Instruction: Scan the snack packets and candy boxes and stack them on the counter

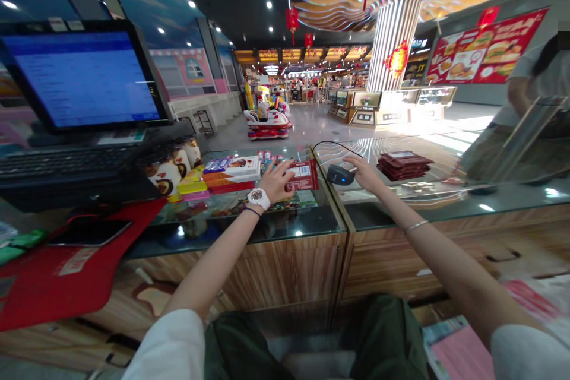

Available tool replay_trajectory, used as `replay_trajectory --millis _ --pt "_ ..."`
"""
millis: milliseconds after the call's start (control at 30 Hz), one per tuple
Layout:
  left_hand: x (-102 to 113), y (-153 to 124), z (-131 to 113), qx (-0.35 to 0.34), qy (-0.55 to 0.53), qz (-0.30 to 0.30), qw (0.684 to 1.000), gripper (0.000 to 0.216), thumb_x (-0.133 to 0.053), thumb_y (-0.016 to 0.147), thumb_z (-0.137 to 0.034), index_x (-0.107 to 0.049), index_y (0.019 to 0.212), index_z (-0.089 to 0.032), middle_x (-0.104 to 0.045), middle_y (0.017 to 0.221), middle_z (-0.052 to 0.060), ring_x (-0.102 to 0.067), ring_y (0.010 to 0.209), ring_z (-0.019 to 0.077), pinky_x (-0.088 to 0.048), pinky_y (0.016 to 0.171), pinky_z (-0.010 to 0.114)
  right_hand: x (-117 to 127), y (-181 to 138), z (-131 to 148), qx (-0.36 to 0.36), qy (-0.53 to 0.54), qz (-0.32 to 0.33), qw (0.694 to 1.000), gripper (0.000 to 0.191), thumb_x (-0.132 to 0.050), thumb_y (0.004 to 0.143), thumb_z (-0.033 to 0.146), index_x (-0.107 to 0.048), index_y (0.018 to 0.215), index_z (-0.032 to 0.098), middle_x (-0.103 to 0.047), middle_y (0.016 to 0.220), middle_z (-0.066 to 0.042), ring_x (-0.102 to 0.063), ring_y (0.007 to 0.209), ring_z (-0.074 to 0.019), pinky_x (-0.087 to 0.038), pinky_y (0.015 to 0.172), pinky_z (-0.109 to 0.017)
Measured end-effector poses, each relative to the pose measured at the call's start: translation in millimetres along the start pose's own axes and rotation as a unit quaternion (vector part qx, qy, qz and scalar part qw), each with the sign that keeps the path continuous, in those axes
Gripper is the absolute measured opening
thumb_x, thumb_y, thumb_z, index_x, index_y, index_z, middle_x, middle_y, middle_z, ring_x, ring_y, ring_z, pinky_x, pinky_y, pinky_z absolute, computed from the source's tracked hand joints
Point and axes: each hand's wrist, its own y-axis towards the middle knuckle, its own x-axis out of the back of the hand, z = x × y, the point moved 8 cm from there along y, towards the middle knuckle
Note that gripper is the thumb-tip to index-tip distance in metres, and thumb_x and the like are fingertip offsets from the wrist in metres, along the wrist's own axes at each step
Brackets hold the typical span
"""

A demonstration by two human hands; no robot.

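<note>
My left hand (276, 181), with a white watch at the wrist, grips the left edge of a dark red packet (306, 177) that has a white barcode label facing up. The packet lies on the glass counter. My right hand (366, 174) is closed round the handle of a black barcode scanner (341, 175). A small blue light shows on the scanner's head, which is just right of the packet and apart from it. Further right lies a stack of similar dark red packets (403, 165). Left of my left hand are several boxes, among them a white and orange box (232, 169).
A monitor (82, 80) and a keyboard (62, 160) stand at the left, beside several printed cups (164, 175). A phone (91, 233) lies on a red mat (89, 285). The scanner's cable loops behind it. Across the counter at the right stands a person (503, 130).
</note>
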Motion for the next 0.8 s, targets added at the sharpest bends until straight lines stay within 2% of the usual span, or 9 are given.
replay_trajectory --millis 100,167,267,333,500,633,800 --pt "10.6 -3.7 -3.2 0.002 0.004 -0.011 1.000 0.037 -0.071 0.074 -0.033 -0.064 0.108 -0.020 -0.045 0.152 0.016 -0.043 0.142 0.0322 -0.016 0.125 0.057 9.0 -1.5 46.0 0.017 -0.045 -0.025 0.999 0.067 -0.044 0.078 0.009 -0.050 0.143 0.021 -0.051 0.149 -0.011 -0.041 0.142 -0.0275 -0.032 0.117 -0.056" --pt "18.8 -8.1 -7.5 0.001 0.011 -0.015 1.000 0.036 -0.070 0.075 -0.033 -0.064 0.108 -0.021 -0.045 0.153 0.016 -0.043 0.142 0.0320 -0.016 0.125 0.057 3.9 -7.1 85.4 0.044 -0.072 -0.013 0.996 0.063 -0.047 0.087 0.018 -0.041 0.149 0.022 -0.042 0.156 -0.010 -0.032 0.147 -0.0287 -0.025 0.120 -0.057" --pt "30.6 -19.0 -17.2 -0.004 0.012 -0.018 1.000 0.036 -0.070 0.076 -0.035 -0.064 0.108 -0.021 -0.045 0.153 0.015 -0.044 0.141 0.0317 -0.015 0.126 0.056 -10.5 -18.3 138.9 0.080 -0.092 0.006 0.992 0.069 -0.054 0.089 0.028 -0.033 0.154 0.020 -0.032 0.161 -0.011 -0.024 0.151 -0.0302 -0.021 0.122 -0.055" --pt "36.5 -29.3 -23.2 -0.002 0.006 -0.016 1.000 0.037 -0.070 0.076 -0.036 -0.064 0.109 -0.021 -0.047 0.152 0.014 -0.045 0.140 0.0318 -0.014 0.126 0.056 -20.3 -23.8 163.8 0.094 -0.094 0.014 0.991 0.073 -0.058 0.088 0.027 -0.031 0.155 0.019 -0.030 0.162 -0.012 -0.022 0.151 -0.0311 -0.020 0.123 -0.056" --pt "43.7 -60.3 -26.1 0.028 -0.003 -0.002 1.000 0.039 -0.070 0.074 -0.037 -0.064 0.110 -0.023 -0.046 0.152 0.012 -0.046 0.138 0.0325 -0.015 0.125 0.058 -38.3 -27.3 195.3 0.112 -0.081 0.028 0.990 0.073 -0.066 0.084 0.026 -0.039 0.151 0.020 -0.030 0.162 -0.012 -0.023 0.151 -0.0324 -0.018 0.122 -0.058" --pt "51.4 -84.2 -15.6 0.062 -0.012 -0.006 0.998 0.041 -0.071 0.071 -0.038 -0.064 0.109 -0.024 -0.050 0.149 0.012 -0.049 0.136 0.0323 -0.018 0.124 0.057 -49.4 -27.9 215.6 0.139 -0.064 0.032 0.988 0.057 -0.063 0.088 0.027 -0.051 0.143 0.020 -0.042 0.155 -0.011 -0.035 0.146 -0.0308 -0.020 0.122 -0.059" --pt "59.9 -111.1 4.4 0.107 -0.053 0.010 0.993 0.045 -0.075 0.066 -0.036 -0.063 0.107 -0.024 -0.056 0.143 0.011 -0.053 0.132 0.0307 -0.021 0.123 0.055 -67.9 -29.3 242.9 0.153 -0.026 0.044 0.987 0.046 -0.057 0.094 0.031 -0.057 0.139 0.023 -0.054 0.147 -0.011 -0.048 0.138 -0.0290 -0.026 0.120 -0.058"
